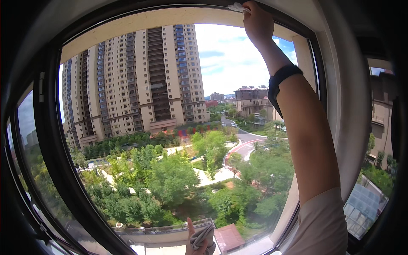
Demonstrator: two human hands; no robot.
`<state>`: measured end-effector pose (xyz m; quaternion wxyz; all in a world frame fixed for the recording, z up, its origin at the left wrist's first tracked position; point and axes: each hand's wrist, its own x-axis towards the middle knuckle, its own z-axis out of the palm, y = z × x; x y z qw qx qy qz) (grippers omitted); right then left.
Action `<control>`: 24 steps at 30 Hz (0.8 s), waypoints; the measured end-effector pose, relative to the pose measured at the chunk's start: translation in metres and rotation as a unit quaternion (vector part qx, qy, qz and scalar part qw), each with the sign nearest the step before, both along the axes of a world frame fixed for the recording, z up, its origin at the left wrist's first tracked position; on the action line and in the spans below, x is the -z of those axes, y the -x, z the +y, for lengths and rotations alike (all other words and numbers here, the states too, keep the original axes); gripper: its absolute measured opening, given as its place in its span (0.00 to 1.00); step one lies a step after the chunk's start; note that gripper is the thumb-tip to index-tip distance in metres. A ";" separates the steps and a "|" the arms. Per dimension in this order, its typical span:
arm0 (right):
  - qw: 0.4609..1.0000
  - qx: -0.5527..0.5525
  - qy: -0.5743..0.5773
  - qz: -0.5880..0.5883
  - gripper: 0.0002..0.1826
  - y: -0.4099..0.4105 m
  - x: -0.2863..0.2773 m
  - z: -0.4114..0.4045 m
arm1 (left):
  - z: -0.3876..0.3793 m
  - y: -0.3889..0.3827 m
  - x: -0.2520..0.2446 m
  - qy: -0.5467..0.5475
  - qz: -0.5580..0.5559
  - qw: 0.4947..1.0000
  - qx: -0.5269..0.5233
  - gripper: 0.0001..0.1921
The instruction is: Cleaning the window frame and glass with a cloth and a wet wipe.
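Observation:
My right hand (258, 24) is raised to the top of a dark window frame (140, 12), its arm stretched up along the right side. Its fingers are closed on a thin white cloth or tissue (238, 7), which lies against the upper frame. Low in the middle of the view, my left hand (193, 244) grips a bunched grey cloth (203, 237), thumb pointing up. The lower part of this hand is cut off by the picture's edge. Behind both hands is a large window pane (220, 178).
A second window sash with a hinge (41, 86) stands at the left. The pale wall (342, 83) edges the frame on the right, with another window (369, 197) beyond it. Outside are a tall apartment building (137, 83), trees (173, 172) and a curving road (245, 140).

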<state>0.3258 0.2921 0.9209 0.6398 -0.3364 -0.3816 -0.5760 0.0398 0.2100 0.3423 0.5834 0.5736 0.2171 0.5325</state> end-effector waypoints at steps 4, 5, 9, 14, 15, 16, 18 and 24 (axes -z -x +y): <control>0.997 -0.024 -0.013 -0.067 0.17 0.020 -0.015 0.012 | 0.001 -0.002 0.003 -0.021 0.006 1.000 -0.020 0.22; 0.993 -0.048 -0.044 -0.099 0.16 0.025 -0.016 0.012 | 0.001 -0.003 0.005 -0.027 0.008 0.999 -0.027 0.22; 0.985 -0.096 -0.029 -0.140 0.14 0.040 -0.016 0.020 | 0.001 -0.003 0.015 -0.039 0.009 0.998 -0.042 0.23; 0.977 -0.118 0.038 -0.177 0.16 0.041 0.003 0.036 | -0.001 0.000 0.017 -0.046 0.041 0.996 -0.065 0.27; 0.964 -0.120 0.012 -0.235 0.17 0.044 0.012 0.033 | -0.001 0.002 0.012 -0.038 0.036 0.997 -0.056 0.28; 0.957 -0.151 0.060 -0.242 0.17 0.043 0.022 0.028 | 0.000 0.002 0.009 -0.033 0.032 0.998 -0.051 0.29; 0.945 -0.107 0.045 -0.305 0.17 0.059 0.066 0.024 | -0.001 0.003 0.001 -0.024 0.019 0.999 -0.036 0.32; 0.891 -0.107 0.195 -0.395 0.27 0.058 0.208 0.012 | 0.000 0.003 -0.016 0.000 -0.031 0.999 -0.023 0.43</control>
